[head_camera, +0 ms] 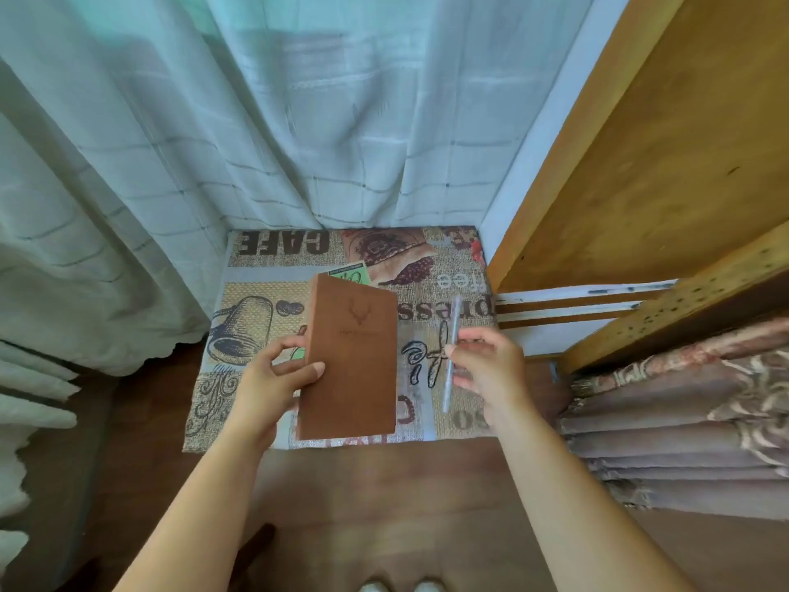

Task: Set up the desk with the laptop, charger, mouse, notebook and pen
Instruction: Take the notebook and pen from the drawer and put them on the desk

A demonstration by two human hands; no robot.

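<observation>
A brown notebook (pixel 352 361) with a stamped deer head on its cover is held up over a low surface, gripped at its left edge by my left hand (pixel 273 378). My right hand (pixel 491 369) pinches a clear, pale pen (pixel 451 352) that points away from me, just right of the notebook. A green booklet (pixel 350 273) peeks out behind the notebook's top edge. No laptop, charger or mouse is in view.
A coffee-print cloth (pixel 264 309) covers the low surface under my hands. Sheer white curtains (pixel 256 121) hang behind and to the left. A wooden shelf unit (pixel 640 164) stands on the right with folded brownish fabric (pixel 683 420) below. Dark wood floor (pixel 384 506) lies near me.
</observation>
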